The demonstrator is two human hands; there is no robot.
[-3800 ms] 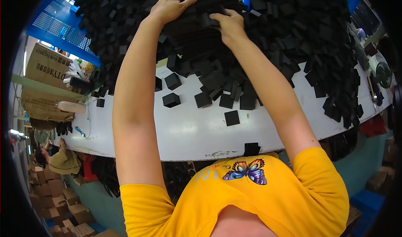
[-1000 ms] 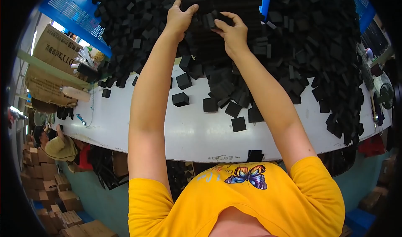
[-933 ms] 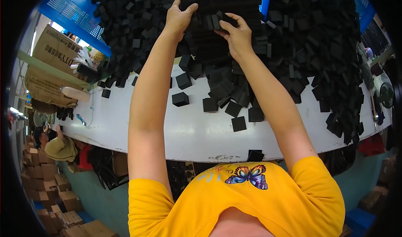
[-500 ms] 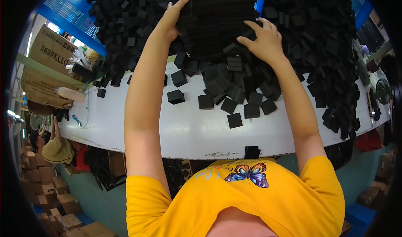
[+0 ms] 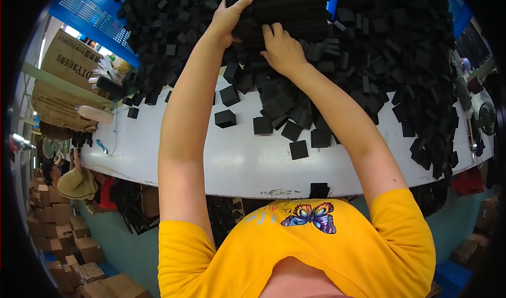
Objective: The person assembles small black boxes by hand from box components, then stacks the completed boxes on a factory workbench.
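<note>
A large stack of black foam (image 5: 292, 8) with layered, ridged faces stands at the top of the view. My left hand (image 5: 229, 21) grips its left side, the thumb along the near edge and the other fingers mostly hidden. Against the lower front of the stack rests my right hand (image 5: 284, 50), its fingers spread a little and nothing visible in them. Below and right of that hand lies a heap of loose black foam blocks (image 5: 276, 102). One block (image 5: 225, 119) sits apart on the white table (image 5: 247, 163).
Large piles of black foam pieces (image 5: 398, 40) flank the stack. Blue perforated crates (image 5: 92, 16) stand behind. At left are a cardboard box (image 5: 68, 58) and a pale bottle (image 5: 95, 113). Another person (image 5: 74, 182) works at far left. A small black piece (image 5: 319, 190) lies at the near edge.
My right hand has moved left from the stack's right corner to its lower front. My left hand keeps its place on the left side. The view has shifted slightly.
</note>
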